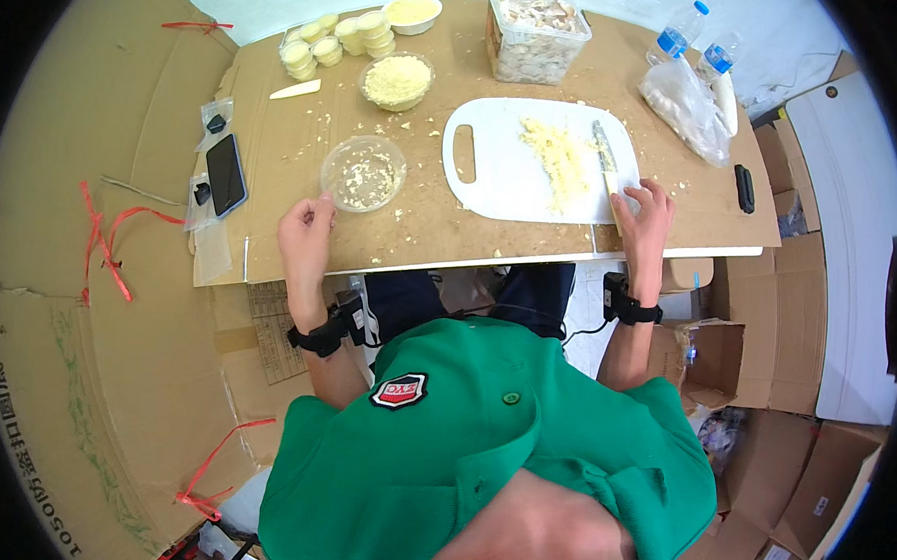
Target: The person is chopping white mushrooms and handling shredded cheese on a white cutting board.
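My left hand point(308, 225) is at the near left rim of a clear round plastic container point(364, 174) with pale yellow crumbs on its bottom; its fingers are curled, and whether they pinch the rim is not clear. My right hand point(646, 213) is at the right edge of a white cutting board point(490, 184), its thumb by the pale handle of a knife point(605, 153). The knife lies on the board, its blade pointing away from me, bits stuck to it. Left of the blade is a strip of chopped pale yellow food point(560, 165).
Behind stand a bowl of yellow crumbs point(398, 81), stacked lidded cups point(371, 30), a white bowl point(413, 14) and a tub of scraps point(536, 47). Bottles point(677, 36) and a plastic bag point(685, 110) are at right. A phone point(227, 175) lies at left.
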Demonstrator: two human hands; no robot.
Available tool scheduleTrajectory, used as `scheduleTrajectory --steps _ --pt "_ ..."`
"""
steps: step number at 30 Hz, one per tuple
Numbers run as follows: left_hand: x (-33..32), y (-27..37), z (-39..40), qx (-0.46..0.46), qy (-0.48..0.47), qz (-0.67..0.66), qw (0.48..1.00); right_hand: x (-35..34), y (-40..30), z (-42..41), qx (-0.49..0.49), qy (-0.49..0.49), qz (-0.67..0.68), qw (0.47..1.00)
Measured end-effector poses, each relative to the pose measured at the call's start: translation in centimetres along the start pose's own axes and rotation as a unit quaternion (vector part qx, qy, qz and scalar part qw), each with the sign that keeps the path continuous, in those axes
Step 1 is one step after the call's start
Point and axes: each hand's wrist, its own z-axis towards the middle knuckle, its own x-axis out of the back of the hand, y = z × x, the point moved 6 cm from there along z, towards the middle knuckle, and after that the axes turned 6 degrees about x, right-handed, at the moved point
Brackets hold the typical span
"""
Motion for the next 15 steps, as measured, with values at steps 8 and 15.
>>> scheduleTrajectory --steps 8,15 --pt "-0.5 0.9 -0.6 -0.015 0.003 0.011 1.000 -0.8 -1.0 0.4 -0.002 -0.025 -0.054 0.998" --pt "-0.8 1.5 -0.9 -0.017 -0.016 -0.016 1.000 -1.3 -1.1 0.6 -0.032 -0.029 -0.082 0.996"
